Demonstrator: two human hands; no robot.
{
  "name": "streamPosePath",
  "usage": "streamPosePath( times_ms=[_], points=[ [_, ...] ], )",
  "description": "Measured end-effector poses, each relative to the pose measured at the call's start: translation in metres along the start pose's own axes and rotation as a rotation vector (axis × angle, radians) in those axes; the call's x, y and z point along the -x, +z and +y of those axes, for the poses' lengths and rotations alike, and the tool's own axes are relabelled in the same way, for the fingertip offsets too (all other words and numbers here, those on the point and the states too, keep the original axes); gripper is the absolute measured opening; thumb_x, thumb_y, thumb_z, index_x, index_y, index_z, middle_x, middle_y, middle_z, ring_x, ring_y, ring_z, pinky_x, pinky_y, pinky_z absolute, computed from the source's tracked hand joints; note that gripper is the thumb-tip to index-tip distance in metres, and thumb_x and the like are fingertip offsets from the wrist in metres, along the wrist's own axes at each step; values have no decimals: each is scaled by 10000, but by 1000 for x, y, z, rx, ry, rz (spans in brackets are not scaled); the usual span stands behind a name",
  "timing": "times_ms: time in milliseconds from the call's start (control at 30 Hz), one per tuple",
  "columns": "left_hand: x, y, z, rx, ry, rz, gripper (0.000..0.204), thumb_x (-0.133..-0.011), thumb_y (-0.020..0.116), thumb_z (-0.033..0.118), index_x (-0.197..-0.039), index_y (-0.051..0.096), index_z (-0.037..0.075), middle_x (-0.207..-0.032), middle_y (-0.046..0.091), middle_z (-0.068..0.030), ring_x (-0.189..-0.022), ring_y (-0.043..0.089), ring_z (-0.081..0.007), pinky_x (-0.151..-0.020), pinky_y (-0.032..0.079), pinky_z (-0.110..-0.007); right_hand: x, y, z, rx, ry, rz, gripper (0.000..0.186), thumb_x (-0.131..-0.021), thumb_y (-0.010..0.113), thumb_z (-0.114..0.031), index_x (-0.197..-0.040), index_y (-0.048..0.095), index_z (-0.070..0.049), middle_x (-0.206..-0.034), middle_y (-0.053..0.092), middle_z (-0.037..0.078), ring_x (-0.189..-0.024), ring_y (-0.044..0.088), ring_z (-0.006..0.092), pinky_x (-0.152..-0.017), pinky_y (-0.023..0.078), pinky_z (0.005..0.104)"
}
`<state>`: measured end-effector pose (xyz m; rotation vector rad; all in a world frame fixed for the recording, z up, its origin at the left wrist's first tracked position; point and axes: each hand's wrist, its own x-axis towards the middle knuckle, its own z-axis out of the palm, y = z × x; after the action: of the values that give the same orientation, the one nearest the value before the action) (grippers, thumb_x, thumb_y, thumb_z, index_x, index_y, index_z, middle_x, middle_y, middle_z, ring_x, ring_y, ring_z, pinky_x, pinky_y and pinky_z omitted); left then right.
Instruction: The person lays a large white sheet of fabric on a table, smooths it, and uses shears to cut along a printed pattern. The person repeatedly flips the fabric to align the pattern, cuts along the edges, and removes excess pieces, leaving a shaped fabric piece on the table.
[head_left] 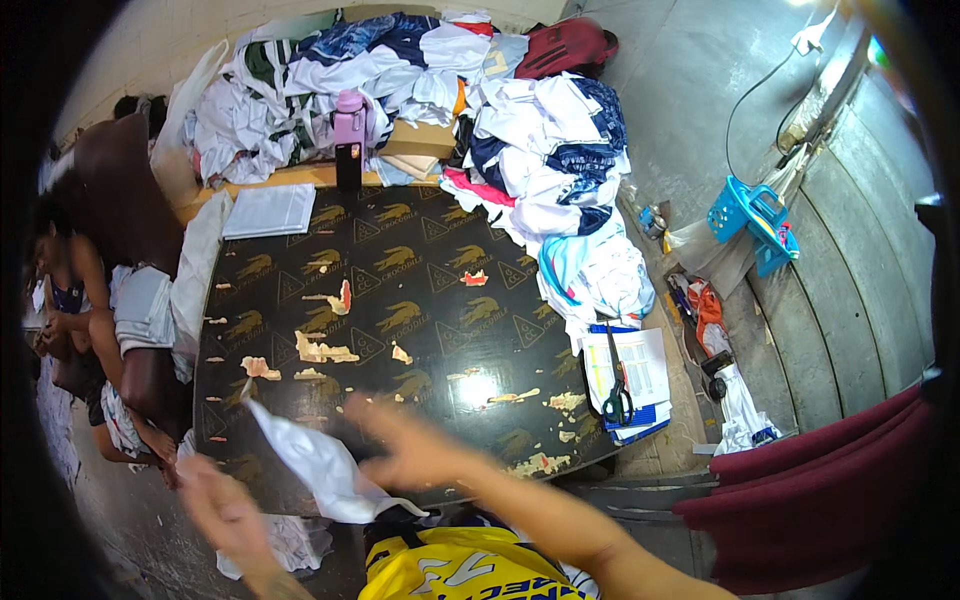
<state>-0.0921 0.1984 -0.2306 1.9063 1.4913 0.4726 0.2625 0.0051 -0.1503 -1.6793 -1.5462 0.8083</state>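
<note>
A white piece of fabric (312,468) stretches slantwise over the near edge of the dark tabletop (420,345), between my two hands. My right hand (415,445) is beside its right edge, blurred, with the fingers stretched out and apart; nothing shows in its grasp. At the lower left, past the table's near edge, my left hand (225,515) is smeared by motion. Whether its fingers hold anything cannot be made out. A crumpled white cloth (285,545) lies below the table next to the left forearm. Yellow printed clothing (470,570) covers my body at the bottom.
Heaped garments (545,140) line the back and right of the table. A folded white stack (270,211), a phone (348,167) and a pink bottle (350,120) stand at the back. Black scissors (617,400) lie on papers (645,370) at right. Another person (75,270) sits at left.
</note>
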Motion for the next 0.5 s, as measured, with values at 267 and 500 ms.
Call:
streamPosePath(
  times_ms=[267, 500],
  points=[
    [8, 60, 62, 168, 316, -565, 767, -778, 972, 358, -1363, 649, -19, -1127, 788, -177, -1055, 750, -332, -1004, 575, -459, 57, 70, 15, -304, 311, 291, 265, -974, 644, -7, -1201, 742, -101, -840, 737, 154, -686, 688, 255, -662, 545, 419],
    [97, 110, 54, 268, 400, -592, 353, -884, 714, 21, -1234, 747, -15, -1182, 783, -219, -1145, 746, -347, -1029, 563, -447, 118, -140, -71, -203, -16, 1351, 253, -1134, 623, -146, -1331, 650, 10, -1160, 674, 52, -1076, 626, 136, -999, 502, 293]
  ],
)
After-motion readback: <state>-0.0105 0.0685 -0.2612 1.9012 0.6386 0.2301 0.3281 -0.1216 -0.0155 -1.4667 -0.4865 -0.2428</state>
